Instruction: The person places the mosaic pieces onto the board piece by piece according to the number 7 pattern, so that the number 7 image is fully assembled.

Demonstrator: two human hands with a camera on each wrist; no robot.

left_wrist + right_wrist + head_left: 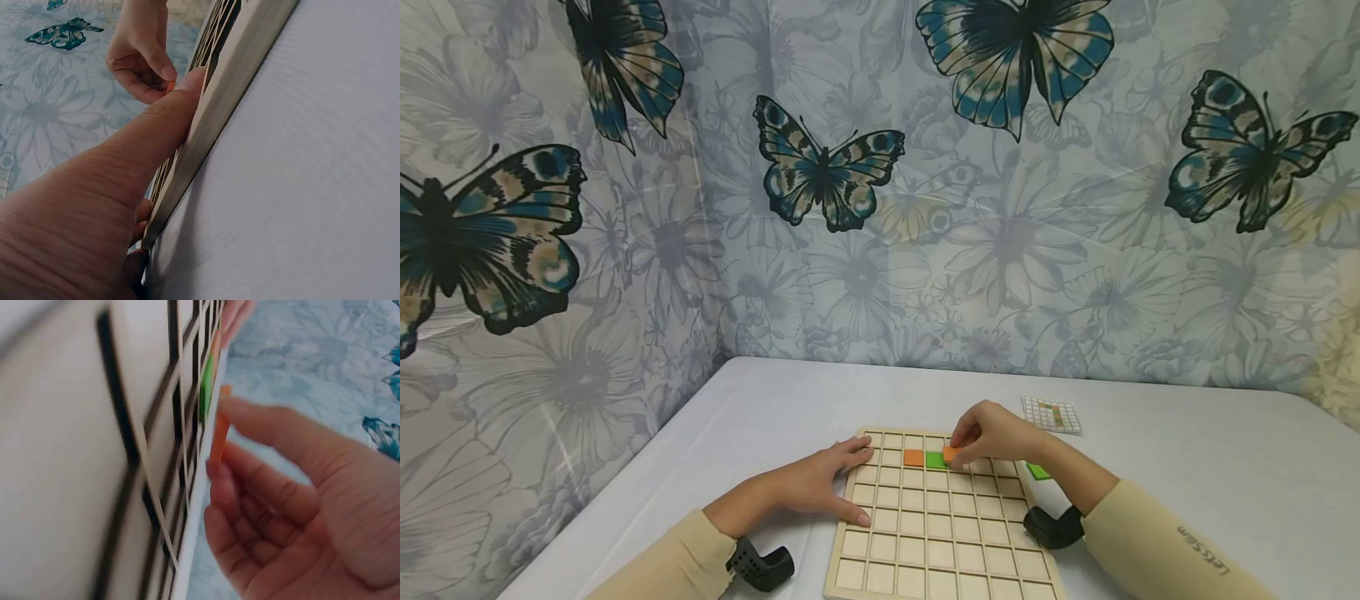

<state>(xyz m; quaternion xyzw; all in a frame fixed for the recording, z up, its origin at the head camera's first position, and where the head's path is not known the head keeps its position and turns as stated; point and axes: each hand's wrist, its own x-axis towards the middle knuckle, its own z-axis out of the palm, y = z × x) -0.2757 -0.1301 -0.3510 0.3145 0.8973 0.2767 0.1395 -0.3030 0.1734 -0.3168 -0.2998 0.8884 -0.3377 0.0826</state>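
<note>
A left hand (820,479) lies at the left edge of a square, pale wooden grid board (900,523), fingers spread; the left wrist view alone shows the thumb against the board's thick side. The board rests on a white-covered desk (760,408). In its upper part sit two tiles in neighbouring cells: a flat, square orange tile (913,457), then a flat, square green tile (935,460). Just right of them, a right hand (996,432) pinches a second orange tile (951,454) between thumb and fingers. The head view leaves its height unclear; the right wrist view shows it raised off the board, while the left wrist view gives only a sliver of it. Only the head view shows a second green piece (1039,472) beside the board's right edge, partly behind the forearm, and one small white card printed with a coloured grid (1051,415). That makes two orange and two green pieces visible.
</note>
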